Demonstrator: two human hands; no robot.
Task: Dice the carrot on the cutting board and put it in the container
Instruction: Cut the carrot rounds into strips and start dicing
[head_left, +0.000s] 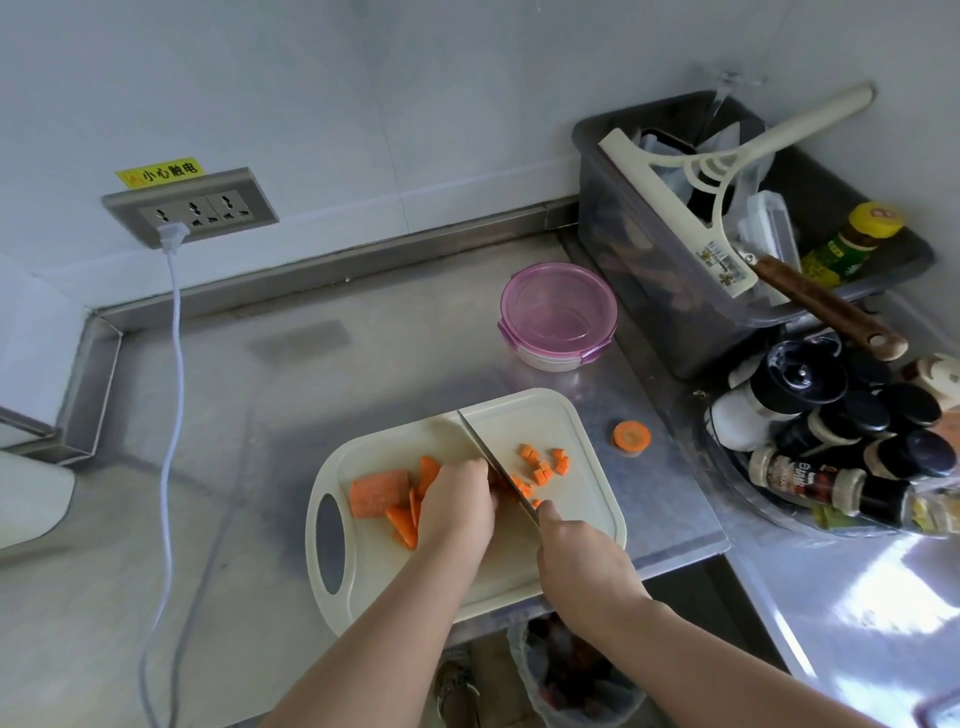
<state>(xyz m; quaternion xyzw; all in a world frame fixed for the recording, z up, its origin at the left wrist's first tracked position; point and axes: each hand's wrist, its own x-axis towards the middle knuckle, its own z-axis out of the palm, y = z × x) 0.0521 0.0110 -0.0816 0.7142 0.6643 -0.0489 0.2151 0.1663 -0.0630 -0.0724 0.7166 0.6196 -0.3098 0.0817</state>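
carrot (376, 491): likely stiff, slick where cut; on board (540, 421). left hand (457, 506), fingers curled, pins it mid-board; right hand (582, 561) wraps knife (493, 457) handle. best held flat-side down.

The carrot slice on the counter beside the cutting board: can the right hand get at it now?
Probably yes: the carrot slice lies alone on the counter, nothing between it and the right hand. That hand grips the knife, though, and would have to set it down first.
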